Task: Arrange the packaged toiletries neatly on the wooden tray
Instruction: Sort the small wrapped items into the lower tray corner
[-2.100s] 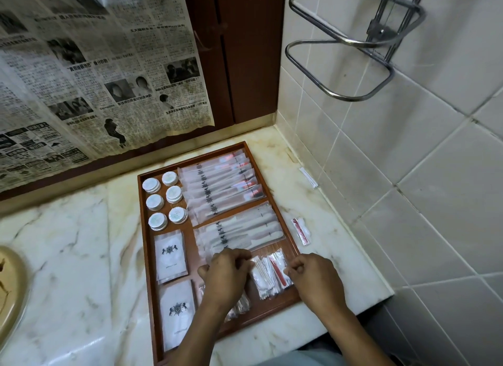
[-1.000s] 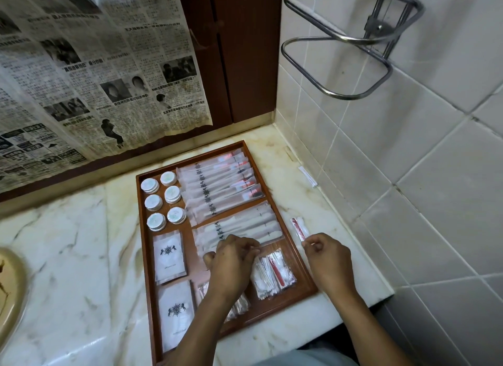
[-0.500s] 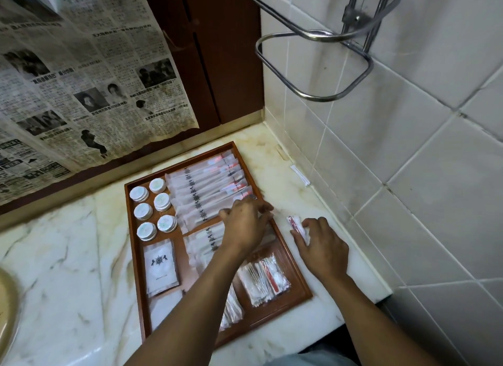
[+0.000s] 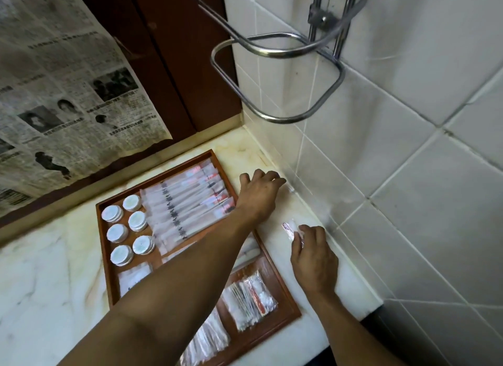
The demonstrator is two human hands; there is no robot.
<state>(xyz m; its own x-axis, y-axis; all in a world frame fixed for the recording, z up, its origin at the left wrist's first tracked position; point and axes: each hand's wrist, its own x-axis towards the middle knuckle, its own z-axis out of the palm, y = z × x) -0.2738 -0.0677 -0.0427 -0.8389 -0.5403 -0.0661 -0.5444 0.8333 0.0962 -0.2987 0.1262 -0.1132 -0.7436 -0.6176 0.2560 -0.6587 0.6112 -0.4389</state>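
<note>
The right hand [image 4: 313, 259] pinches a small clear red-striped packet [image 4: 290, 227]. The left hand [image 4: 258, 192], fingers curled, reaches for a thin white sachet [image 4: 290, 188] by its fingertips. Its forearm could scatter the long clear packets [image 4: 187, 207] beneath.

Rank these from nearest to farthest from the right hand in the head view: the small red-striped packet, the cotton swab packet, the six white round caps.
1. Small red-striped packet: at the right hand's fingertips, on the counter.
2. Cotton swab packet: on the tray, lower left of the hand.
3. White round caps: tray's far left side.

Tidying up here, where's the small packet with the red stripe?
Off the tray, on the counter to its right, at the right hand fingertips.
</note>
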